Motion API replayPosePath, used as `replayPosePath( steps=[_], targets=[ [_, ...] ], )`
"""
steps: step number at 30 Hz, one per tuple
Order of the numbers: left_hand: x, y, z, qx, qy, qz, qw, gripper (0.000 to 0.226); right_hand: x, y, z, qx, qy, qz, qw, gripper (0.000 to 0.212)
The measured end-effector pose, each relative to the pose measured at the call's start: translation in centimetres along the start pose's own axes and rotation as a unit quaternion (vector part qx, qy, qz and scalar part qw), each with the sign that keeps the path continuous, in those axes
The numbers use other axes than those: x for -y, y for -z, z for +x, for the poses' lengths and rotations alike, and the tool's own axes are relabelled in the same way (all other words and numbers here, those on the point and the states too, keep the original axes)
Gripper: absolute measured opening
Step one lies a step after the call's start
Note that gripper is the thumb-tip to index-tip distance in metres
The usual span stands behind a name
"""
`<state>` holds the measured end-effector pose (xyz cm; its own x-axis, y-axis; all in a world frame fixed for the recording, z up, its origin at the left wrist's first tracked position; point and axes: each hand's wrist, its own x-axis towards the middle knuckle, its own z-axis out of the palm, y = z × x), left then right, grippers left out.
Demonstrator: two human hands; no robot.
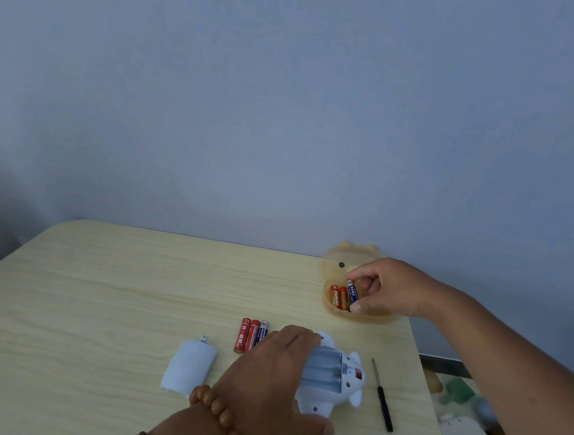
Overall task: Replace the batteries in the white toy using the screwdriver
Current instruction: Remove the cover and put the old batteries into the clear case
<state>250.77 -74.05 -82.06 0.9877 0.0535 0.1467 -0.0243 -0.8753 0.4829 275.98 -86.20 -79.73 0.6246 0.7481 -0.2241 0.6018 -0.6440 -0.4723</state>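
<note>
The white toy (338, 379) lies on its back on the table, its battery bay open and empty. My left hand (273, 377) grips the toy's body from the left. The removed white cover (189, 369) lies to the left of it. Three batteries (250, 334) lie side by side just behind my left hand. A black screwdriver (382, 396) rests on the table to the right of the toy. My right hand (393, 287) pinches a blue battery (353, 291) inside the yellow tray (370, 318), beside two orange batteries (338, 297).
The wooden table (100, 305) ends at its right edge just past the screwdriver. The yellow tray's lid (339, 259) stands behind it near the wall. Blurred objects lie on the floor at the lower right.
</note>
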Motion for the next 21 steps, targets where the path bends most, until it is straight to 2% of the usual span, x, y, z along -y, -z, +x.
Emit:
replayPosePath(
  steps=[8, 17, 19, 21],
  targets=[
    [-0.1, 0.0, 0.0, 0.001, 0.001, -0.002, 1.000, 0.090, 0.3, 0.2, -0.4, 0.022, -0.004, 0.003, 1.000, 0.078],
    [-0.2, 0.0, 0.2, 0.004, 0.013, 0.009, 1.000, 0.093, -0.4, -0.6, -1.1, -0.013, 0.015, 0.019, 1.000, 0.080],
    [-0.2, 0.0, 0.1, -0.002, 0.017, 0.012, 1.000, 0.091, -0.4, -0.8, -1.5, -0.048, 0.017, 0.019, 0.999, 0.074],
    [-0.4, 0.1, 0.0, 0.012, 0.024, 0.016, 1.000, 0.089, 0.6, -1.0, -2.2, -0.134, 0.045, 0.024, 0.990, 0.056]
  ],
)
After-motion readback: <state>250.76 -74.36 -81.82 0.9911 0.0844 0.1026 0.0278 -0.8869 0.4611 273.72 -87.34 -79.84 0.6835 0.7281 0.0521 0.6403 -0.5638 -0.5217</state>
